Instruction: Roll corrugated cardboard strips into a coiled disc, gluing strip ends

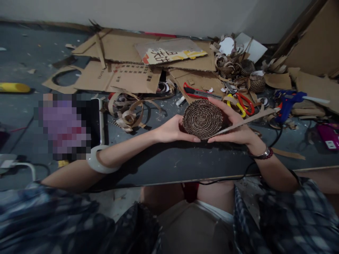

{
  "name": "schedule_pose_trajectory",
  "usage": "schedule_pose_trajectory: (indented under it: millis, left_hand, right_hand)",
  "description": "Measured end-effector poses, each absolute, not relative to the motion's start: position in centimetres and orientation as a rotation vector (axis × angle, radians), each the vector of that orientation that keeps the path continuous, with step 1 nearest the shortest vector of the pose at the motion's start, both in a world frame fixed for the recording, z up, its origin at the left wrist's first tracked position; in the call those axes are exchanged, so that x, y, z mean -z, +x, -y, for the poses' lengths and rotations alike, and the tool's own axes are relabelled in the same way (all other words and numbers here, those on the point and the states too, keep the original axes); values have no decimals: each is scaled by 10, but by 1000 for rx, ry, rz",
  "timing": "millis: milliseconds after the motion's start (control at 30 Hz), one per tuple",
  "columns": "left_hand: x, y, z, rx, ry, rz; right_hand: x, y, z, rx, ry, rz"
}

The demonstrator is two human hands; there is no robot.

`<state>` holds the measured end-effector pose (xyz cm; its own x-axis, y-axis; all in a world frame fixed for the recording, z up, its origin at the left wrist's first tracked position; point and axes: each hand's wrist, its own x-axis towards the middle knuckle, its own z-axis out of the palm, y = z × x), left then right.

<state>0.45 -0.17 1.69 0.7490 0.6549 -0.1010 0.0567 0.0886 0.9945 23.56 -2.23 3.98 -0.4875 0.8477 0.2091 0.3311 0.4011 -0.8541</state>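
Note:
A tightly wound spiral disc of corrugated cardboard strip (202, 118) is held upright above the dark board, its coiled face toward me. My left hand (169, 129) grips its left edge with fingers curled under it. My right hand (233, 123) wraps the right side, fingers over the top, and the strip's loose tail (249, 120) runs out to the right across that hand.
Flat cardboard sheets (124, 67) and curled strip offcuts (129, 113) litter the back. A red utility knife (198, 92), red and yellow scissors (242, 103), a blue glue gun (286, 102) and small woven cardboard pieces (255, 84) lie near. A phone (92, 120) rests at left.

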Motion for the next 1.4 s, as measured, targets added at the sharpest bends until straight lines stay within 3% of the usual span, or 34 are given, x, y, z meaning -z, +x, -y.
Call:
schedule_pose_trajectory:
  millis: [467,933,1233,1400]
  left_hand:
    - [-7,10,1,-725,1166,-672]
    - [-20,3,1,-438,1233,-510]
    - [-10,11,1,-698,940,-511]
    - [-11,13,3,-692,1012,-600]
  right_hand:
    - [-16,222,23,-798,-986,1817]
    - [-50,246,18,-1266,-755,2070]
    - [-23,225,21,-697,-947,1819]
    - [-19,218,23,-746,-945,1860]
